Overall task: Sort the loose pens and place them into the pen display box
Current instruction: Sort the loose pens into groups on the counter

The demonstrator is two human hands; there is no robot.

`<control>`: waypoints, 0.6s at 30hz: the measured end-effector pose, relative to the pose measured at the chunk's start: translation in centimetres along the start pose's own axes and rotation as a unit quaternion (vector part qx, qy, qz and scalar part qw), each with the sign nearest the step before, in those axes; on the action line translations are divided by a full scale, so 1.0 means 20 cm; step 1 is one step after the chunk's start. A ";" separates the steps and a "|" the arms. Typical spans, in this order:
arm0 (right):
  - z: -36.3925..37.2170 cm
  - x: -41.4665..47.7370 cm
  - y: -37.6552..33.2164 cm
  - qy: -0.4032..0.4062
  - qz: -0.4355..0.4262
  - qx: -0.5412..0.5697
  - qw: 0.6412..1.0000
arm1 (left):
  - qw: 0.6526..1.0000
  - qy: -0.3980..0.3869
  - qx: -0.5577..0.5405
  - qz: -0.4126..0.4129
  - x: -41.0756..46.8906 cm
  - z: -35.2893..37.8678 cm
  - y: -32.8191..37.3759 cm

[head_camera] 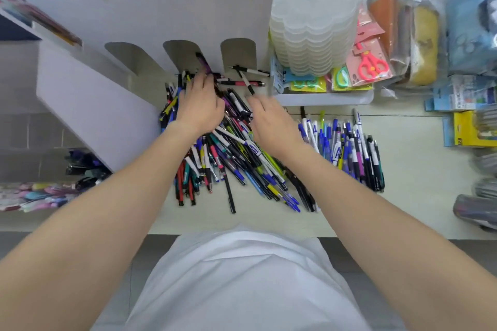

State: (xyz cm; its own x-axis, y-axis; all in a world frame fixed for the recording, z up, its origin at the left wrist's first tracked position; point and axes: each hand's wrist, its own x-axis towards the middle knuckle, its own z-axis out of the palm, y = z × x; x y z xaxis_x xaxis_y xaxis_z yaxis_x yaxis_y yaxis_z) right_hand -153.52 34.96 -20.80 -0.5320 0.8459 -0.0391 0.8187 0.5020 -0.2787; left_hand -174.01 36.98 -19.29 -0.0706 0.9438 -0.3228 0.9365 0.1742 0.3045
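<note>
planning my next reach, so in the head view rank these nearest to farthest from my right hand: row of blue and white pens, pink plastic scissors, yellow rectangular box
From the right hand:
1. Row of blue and white pens, just to its right.
2. Pink plastic scissors, packaged, farther back and right.
3. Yellow rectangular box, at the far right edge.

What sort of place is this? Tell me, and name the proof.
Probably a stationery shop: a white pen display box, a heap of loose pens, and packaged scissors in a tray.
</note>
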 end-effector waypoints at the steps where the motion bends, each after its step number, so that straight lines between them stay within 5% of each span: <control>1: 0.01 0.08 -0.01 -0.017 -0.006 -0.022 1.000 | 0.999 -0.028 0.028 0.003 0.05 -0.02 -0.02; 6: 0.06 0.40 -0.03 -0.099 0.037 -0.095 0.990 | 0.986 -0.089 0.140 0.023 0.21 -0.05 -0.09; 10: 0.12 0.52 0.01 -0.162 0.070 -0.107 0.979 | 0.977 -0.052 0.199 0.062 0.19 -0.05 -0.11; 18: 0.15 0.40 -0.09 -0.156 0.074 -0.109 0.979 | 0.967 -0.052 0.237 0.072 -0.01 0.09 -0.10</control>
State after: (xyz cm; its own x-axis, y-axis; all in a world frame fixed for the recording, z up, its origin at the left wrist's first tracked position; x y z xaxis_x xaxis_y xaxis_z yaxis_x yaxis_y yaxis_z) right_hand -159.80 40.26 -23.48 -0.4162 0.8330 -0.3646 0.9003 0.4336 -0.0373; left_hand -175.26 35.89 -21.48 0.0845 0.9112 -0.4032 0.9880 -0.1290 -0.0846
